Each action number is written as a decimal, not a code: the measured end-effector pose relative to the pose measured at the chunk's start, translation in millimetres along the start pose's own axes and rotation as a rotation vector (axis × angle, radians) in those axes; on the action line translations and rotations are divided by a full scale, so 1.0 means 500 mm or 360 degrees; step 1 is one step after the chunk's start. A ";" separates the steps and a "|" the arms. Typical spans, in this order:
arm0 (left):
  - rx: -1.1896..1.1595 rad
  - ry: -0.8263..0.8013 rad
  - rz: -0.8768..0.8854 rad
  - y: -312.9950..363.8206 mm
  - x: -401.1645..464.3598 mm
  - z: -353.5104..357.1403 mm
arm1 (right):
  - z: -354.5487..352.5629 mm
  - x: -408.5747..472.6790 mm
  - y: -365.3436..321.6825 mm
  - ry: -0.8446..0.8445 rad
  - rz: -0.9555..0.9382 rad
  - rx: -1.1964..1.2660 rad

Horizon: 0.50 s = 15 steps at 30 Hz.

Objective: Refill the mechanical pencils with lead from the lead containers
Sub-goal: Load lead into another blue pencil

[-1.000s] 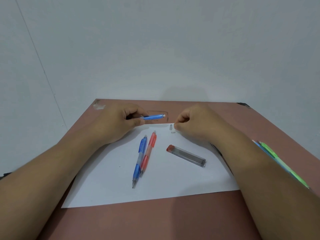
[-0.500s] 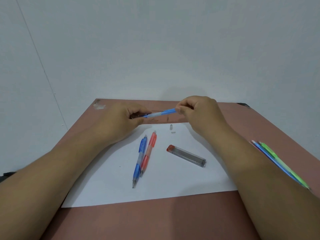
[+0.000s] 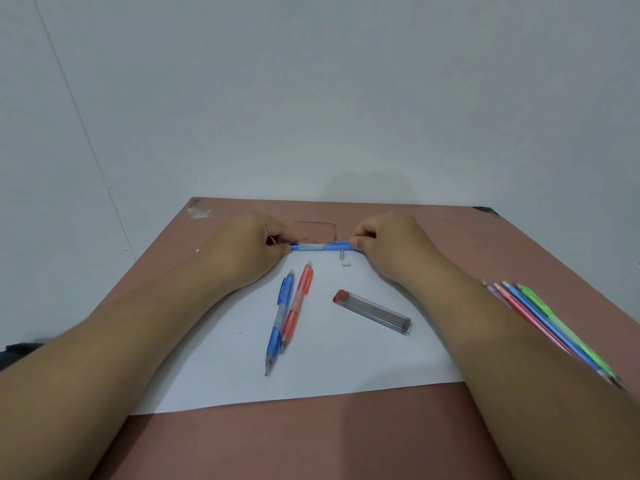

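A blue mechanical pencil (image 3: pixel 320 246) lies level along the far edge of the white paper (image 3: pixel 311 368). My left hand (image 3: pixel 252 247) pinches its left end and my right hand (image 3: pixel 384 242) pinches its right end. Just in front of it lie a small clear cap (image 3: pixel 341 255) and a small white eraser (image 3: pixel 345 264). On the paper, a second blue pencil (image 3: pixel 278 323) and a red pencil (image 3: pixel 297 306) lie side by side. A clear lead container (image 3: pixel 374 312) with a red cap lies to their right.
A bundle of several coloured pencils (image 3: pixel 554 327) lies at the right edge of the brown table (image 3: pixel 311 441), partly behind my right forearm. The table's far edge meets a white wall. A rectangle outline (image 3: pixel 317 231) is marked on the table beyond the hands.
My right hand rose from beside the small cap and took the free end of the blue pencil. Both hands then lowered it to the paper's far edge.
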<state>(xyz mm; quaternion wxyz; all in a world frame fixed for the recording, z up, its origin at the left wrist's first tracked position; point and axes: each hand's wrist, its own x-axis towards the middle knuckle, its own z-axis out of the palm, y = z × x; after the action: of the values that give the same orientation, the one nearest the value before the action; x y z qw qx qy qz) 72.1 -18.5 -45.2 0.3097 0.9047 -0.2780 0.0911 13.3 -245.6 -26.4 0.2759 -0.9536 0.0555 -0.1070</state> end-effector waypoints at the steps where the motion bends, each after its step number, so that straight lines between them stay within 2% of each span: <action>1: -0.0004 -0.0005 -0.0008 0.000 0.000 -0.001 | 0.000 0.002 -0.002 -0.0016 0.0010 -0.0035; 5: -0.0022 -0.0016 -0.0045 0.003 -0.002 -0.003 | -0.002 0.002 -0.002 -0.0051 0.0032 -0.0103; 11: -0.0113 -0.0007 -0.0116 0.003 -0.004 -0.009 | -0.026 -0.020 -0.007 0.0116 -0.0089 0.0096; 15: -0.0087 0.0006 -0.0152 0.002 -0.005 -0.014 | -0.060 -0.055 -0.032 -0.0243 -0.0232 0.0171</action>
<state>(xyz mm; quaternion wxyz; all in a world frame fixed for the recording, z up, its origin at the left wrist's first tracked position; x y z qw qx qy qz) 69.4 -13.6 -40.1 0.3387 0.9080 -0.2362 0.0703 -19.6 -243.1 2.2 0.3215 -0.9443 -0.0410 -0.0566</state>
